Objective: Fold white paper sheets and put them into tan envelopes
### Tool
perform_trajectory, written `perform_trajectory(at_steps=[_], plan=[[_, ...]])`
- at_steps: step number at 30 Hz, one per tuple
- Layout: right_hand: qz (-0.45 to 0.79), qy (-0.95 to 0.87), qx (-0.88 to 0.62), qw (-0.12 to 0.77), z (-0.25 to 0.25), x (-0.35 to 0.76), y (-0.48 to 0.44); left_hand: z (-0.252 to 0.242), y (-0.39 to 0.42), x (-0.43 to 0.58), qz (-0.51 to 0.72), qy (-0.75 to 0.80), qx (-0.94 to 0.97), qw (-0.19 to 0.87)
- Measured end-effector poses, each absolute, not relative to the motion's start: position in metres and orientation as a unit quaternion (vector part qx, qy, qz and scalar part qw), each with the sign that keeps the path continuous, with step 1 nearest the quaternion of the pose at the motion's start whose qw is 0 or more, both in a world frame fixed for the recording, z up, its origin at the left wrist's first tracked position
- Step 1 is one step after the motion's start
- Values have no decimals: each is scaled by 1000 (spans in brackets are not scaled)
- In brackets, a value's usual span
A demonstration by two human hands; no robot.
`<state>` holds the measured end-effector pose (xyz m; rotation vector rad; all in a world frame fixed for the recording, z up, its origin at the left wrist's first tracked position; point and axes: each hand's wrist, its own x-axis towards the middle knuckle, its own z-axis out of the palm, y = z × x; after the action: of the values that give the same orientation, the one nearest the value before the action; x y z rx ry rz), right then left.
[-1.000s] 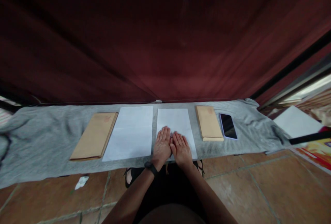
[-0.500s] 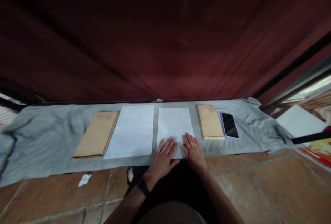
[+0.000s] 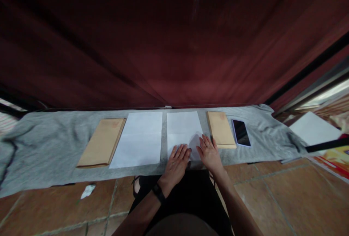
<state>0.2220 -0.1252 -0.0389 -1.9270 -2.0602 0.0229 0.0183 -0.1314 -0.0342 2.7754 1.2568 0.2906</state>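
My left hand, with a dark band on its wrist, rests palm down on the lower part of a white sheet, fingers spread. At that sheet's lower right edge is my right hand, fingers apart and holding nothing, near a brown envelope stack. Left of the sheet, across a narrow gap, lies a wider white paper. A larger stack of brown envelopes is beside it, further left.
A grey cloth covers the long narrow surface. On it, at the right, lies a phone. Dark red fabric hangs behind. A crumpled white scrap is on the tiled floor. Further right is a white board.
My right hand has moved right and slightly up, toward the smaller envelope stack. My left hand has shifted slightly right. The sheet under them sits slightly further up.
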Motion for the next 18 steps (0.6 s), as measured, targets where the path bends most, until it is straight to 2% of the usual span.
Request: perform_trajectory(at_steps=[4,9,13,16,18], plan=[[39,-719,-670,180,-37,214,-116,-38,-128,21,89,409,907,50],[132,-721,-625,269,-46,190,-109,-37,-128,14,103,419,898,91],[189,-697,-603,339,-54,174,-103,-37,-120,19,167,481,855,95],[180,-696,-600,352,-60,168,-100,-43,-111,30,198,515,832,60],[146,-715,-600,328,-63,167,-100,-50,-106,36,182,522,832,44]])
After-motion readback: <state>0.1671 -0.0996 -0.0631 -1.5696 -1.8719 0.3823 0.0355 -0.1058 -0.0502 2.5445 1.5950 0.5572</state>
